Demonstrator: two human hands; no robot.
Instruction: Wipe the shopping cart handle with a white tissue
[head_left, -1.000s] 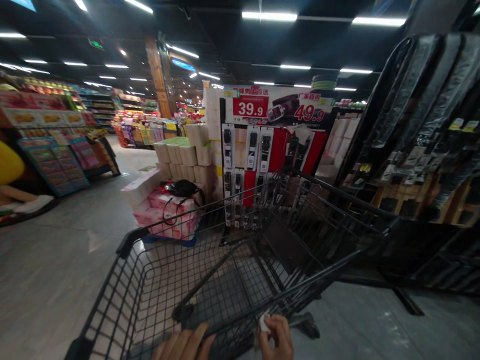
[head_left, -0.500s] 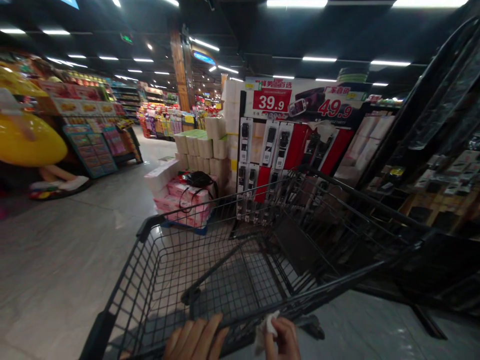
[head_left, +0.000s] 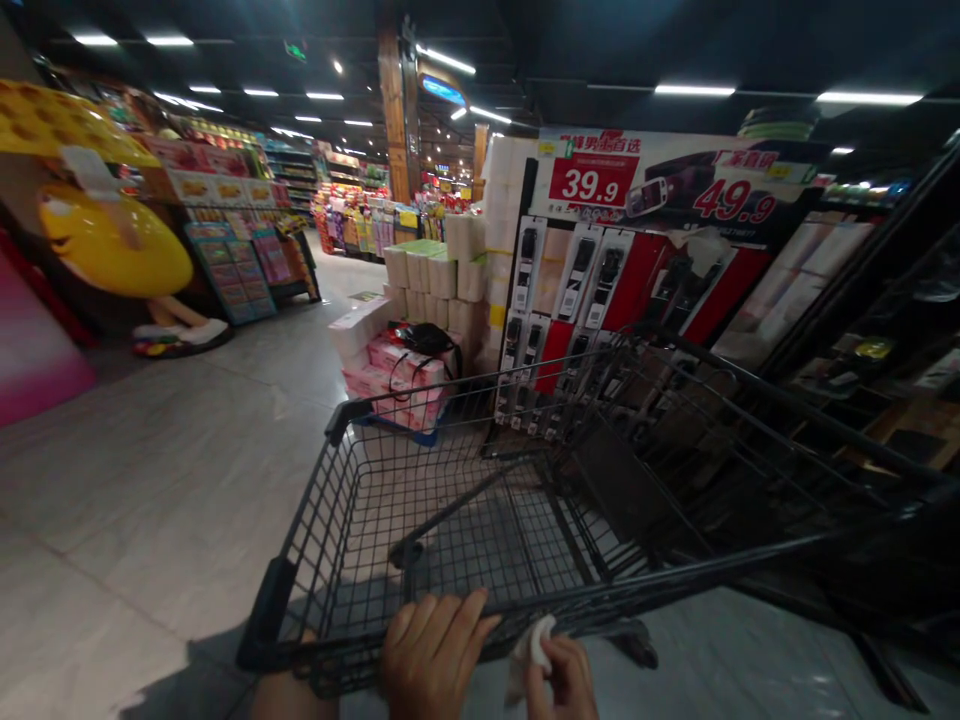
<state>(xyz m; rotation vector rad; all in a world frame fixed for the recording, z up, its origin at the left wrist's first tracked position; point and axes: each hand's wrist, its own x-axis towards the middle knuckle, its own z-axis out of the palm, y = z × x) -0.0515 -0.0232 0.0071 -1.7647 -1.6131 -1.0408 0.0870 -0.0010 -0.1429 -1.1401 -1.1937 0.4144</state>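
A: And the view has swung left! The big black wire shopping cart [head_left: 268, 612] runs right across the foreground, more of its near-left corner showing now

B: Behind it, the display rack of black belts with red panels [head_left: 555, 355] sits further right, and a glossy yellow round-bodied figure [head_left: 120, 245] shows more fully on the left, a pink panel [head_left: 37, 350] in beside it

A: Down to the 2 hands. Left hand [head_left: 433, 650] palm down, fingers laid over the cart's near rim, same as a moment ago

B: Closed round it? I can't tell, the palm hides the underside

A: Right hand [head_left: 562, 675] just outside that rim, in a narrow pinch on a crumpled white tissue-like wad [head_left: 540, 640]. So contact holds on both sides: rim at the left, wad at the right

B: Murky bits? The cart's right end sinks into dark shelving, both wrists are hard to follow, and a patch of skin is cut off at the bottom edge. Smallest of all, the wad's lower part blurs, so its material stays a guess
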